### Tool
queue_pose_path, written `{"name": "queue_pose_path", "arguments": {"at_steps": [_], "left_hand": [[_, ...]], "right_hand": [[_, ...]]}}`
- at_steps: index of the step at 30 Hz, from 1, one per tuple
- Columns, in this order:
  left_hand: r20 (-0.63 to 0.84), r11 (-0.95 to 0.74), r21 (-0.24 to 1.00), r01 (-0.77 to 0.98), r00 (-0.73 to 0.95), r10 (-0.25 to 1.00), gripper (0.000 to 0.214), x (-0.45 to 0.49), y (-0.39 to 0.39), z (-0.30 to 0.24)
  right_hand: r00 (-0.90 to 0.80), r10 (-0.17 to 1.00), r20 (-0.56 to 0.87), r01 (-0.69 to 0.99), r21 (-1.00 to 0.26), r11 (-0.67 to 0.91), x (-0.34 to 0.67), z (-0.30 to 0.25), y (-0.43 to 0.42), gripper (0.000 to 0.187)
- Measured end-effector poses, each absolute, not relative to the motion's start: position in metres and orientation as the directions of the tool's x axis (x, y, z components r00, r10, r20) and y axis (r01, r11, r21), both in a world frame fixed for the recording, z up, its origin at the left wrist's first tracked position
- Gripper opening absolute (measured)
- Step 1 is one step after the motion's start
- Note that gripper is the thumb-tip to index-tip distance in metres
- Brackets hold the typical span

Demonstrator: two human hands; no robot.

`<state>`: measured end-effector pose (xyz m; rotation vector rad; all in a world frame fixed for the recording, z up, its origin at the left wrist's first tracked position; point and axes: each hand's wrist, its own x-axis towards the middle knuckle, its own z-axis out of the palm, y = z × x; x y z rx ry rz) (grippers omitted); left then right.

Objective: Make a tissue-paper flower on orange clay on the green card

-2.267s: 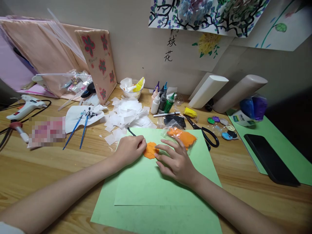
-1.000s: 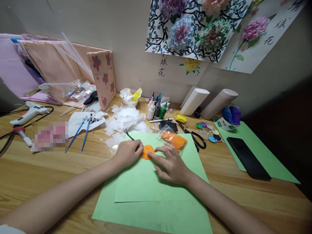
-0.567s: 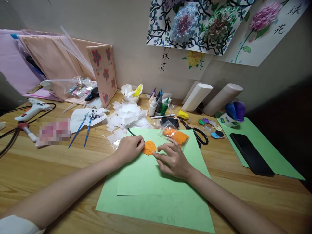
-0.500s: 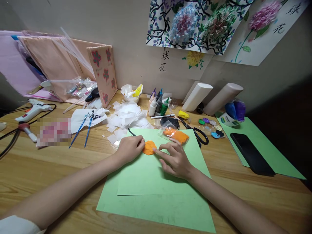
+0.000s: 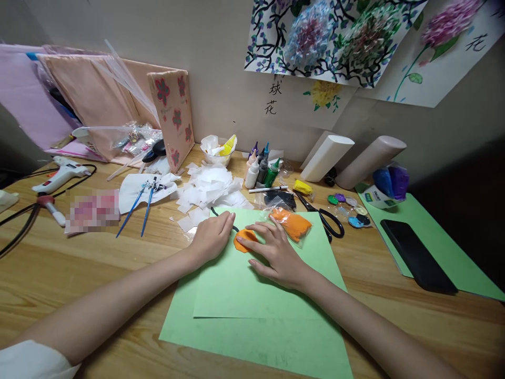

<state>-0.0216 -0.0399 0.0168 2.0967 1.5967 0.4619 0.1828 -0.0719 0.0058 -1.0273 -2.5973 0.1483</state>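
A flattened, round piece of orange clay [image 5: 245, 241] lies on the upper green sheet [image 5: 252, 295]. My right hand [image 5: 276, 252] is open above the sheet, fingers spread, with a fingertip pressed on the clay. Just left of the clay rests my left hand [image 5: 212, 236], closed with its fingers curled in; whatever they may hold is hidden. A thin dark strip [image 5: 214, 211] shows beyond the left hand and again beside the clay, its middle covered by that hand. Near my right fingertips is a clear bag of orange clay [image 5: 292, 223].
Scissors [image 5: 331, 223] lie right of the sheets, near clay lumps [image 5: 349, 208]. White paper scraps [image 5: 209, 184], paint bottles [image 5: 272, 172] and a bowl [image 5: 219, 157] stand behind. Brushes [image 5: 147, 213] and a glue gun [image 5: 59, 173] are left; a black phone [image 5: 418, 255] is right.
My right hand has moved left over the orange clay, now covering part of it. My left hand has drawn slightly away from the clay, exposing more of the dark strip. The view has shifted slightly.
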Motion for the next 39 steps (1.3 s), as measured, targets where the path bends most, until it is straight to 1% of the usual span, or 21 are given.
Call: {"name": "queue_pose_path", "arguments": {"at_steps": [5,8,12,19,23,27,29,31,34,39], "left_hand": [[-0.002,-0.235,0.520,0.821,0.276,0.961,0.039,-0.021,-0.041,0.017],[0.009,-0.242,0.489,0.838,0.273,0.962,0.035,-0.019,-0.041,0.016],[0.006,-0.238,0.489,0.839,0.269,0.963,0.027,-0.018,-0.041,0.016],[-0.024,-0.235,0.513,0.826,0.288,0.957,0.035,-0.019,-0.044,0.021],[-0.033,-0.231,0.496,0.837,0.283,0.958,0.033,-0.018,-0.045,0.021],[-0.066,-0.213,0.474,0.855,0.276,0.959,0.033,-0.018,-0.046,0.022],[-0.088,-0.202,0.481,0.853,0.276,0.957,0.035,-0.018,-0.045,0.022],[-0.109,-0.197,0.499,0.844,0.287,0.952,0.036,-0.020,-0.044,0.023],[-0.116,-0.226,0.518,0.825,0.329,0.937,0.035,-0.022,-0.042,0.023],[-0.097,-0.267,0.514,0.815,0.365,0.926,0.035,-0.023,-0.041,0.022]], "right_hand": [[-0.693,0.633,0.344,0.599,-0.213,0.772,0.183,0.002,-0.071,0.034],[-0.698,0.604,0.384,0.576,-0.199,0.793,0.183,0.001,-0.072,0.030],[-0.680,0.606,0.413,0.582,-0.199,0.789,0.182,0.001,-0.074,0.026],[-0.636,0.608,0.474,0.578,-0.229,0.783,0.182,0.004,-0.076,0.019],[-0.616,0.603,0.506,0.573,-0.237,0.785,0.183,0.004,-0.076,0.019],[-0.627,0.569,0.532,0.556,-0.205,0.805,0.186,0.002,-0.078,0.020],[-0.616,0.556,0.558,0.547,-0.205,0.812,0.188,0.002,-0.080,0.023],[-0.578,0.575,0.578,0.563,-0.227,0.795,0.190,0.003,-0.081,0.027],[-0.566,0.614,0.550,0.595,-0.243,0.766,0.190,0.004,-0.081,0.030],[-0.629,0.620,0.468,0.589,-0.233,0.774,0.188,0.003,-0.078,0.025]]}}
